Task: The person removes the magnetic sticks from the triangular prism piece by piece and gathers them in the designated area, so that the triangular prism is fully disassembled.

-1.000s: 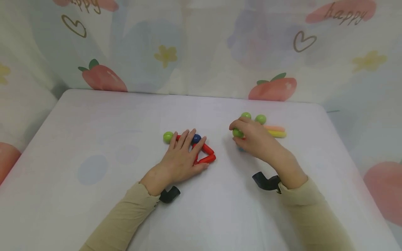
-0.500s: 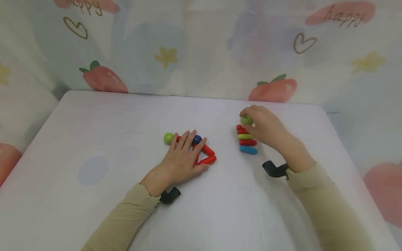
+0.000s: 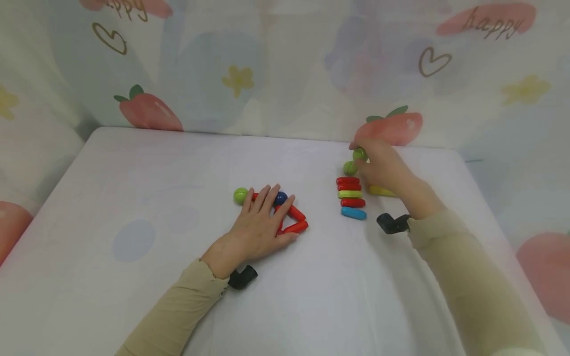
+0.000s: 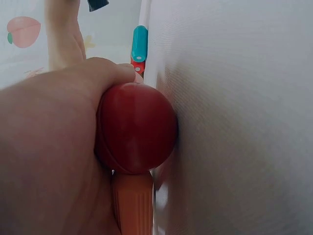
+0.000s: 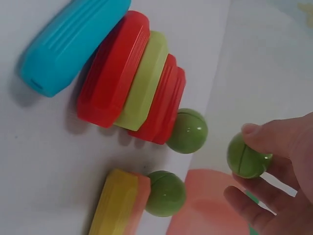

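R grip (image 3: pixel 384 165) on the move, pinched green ball (image 3: pixel 359 155) going w/ it, now nearer the far edge of the counter (image 3: pixel 303 296) than 1 sec ago. Row of rods (image 3: pixel 350 194), mostly hidden then, now fully showing in head cam. Yellow rod (image 3: pixel 382 191) partly back in view vs ½ sec ago; peach rod (image 5: pixel 139 201) blocked there since 1 sec ago.

under left hand (image 3: pixel 251 232): rod-ball frame (image 3: pixel 296 213), on surface (image 3: pixel 303 296) | in right hand (image 3: pixel 380 168): ball (image 5: pixel 242 157) | between hands: stick row (image 3: pixel 351 194), second ball (image 3: pixel 350 168) at far end | below right hand: stick pair (image 5: pixel 115 205), third ball (image 5: pixel 166 194) beside
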Available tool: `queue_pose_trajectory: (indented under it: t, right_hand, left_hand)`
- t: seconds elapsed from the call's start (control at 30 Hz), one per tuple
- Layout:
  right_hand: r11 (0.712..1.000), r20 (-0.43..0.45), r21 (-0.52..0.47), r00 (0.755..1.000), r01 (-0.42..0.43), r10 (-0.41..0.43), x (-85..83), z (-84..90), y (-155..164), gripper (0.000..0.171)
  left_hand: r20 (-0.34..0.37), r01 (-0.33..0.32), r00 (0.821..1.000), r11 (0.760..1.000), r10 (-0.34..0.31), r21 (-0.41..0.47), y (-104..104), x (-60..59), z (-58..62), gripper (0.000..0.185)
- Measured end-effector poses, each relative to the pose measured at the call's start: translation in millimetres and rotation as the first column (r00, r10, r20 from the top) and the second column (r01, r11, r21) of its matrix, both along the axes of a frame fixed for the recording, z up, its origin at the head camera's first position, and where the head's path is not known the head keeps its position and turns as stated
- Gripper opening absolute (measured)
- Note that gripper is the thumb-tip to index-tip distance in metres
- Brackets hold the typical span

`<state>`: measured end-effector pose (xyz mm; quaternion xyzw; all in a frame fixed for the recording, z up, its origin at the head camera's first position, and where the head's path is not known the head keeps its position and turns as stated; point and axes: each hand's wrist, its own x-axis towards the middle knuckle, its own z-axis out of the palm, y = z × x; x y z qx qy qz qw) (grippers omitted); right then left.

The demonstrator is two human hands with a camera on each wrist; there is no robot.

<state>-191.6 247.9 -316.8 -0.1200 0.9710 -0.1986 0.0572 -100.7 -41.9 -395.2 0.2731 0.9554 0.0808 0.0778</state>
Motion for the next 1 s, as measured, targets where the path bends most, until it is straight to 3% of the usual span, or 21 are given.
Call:
queue_pose_trajectory:
  t: [0.4,1.0]
  right_hand:
    - [0.998,-0.022,-0.028,0.998,0.057,-0.057,-29.7,-17.5,7,0.040]
    - [0.993,0.070,0.006,0.991,0.118,-0.118,-35.2,-32.0,14,0.039]
  left_hand:
    - [0.008,-0.002,1.000,1.000,0.002,-0.017,0,-1.7,-2.8,0.080]
    - [-0.003,0.000,1.000,1.000,0.000,-0.013,-1,-1.6,-0.4,0.080]
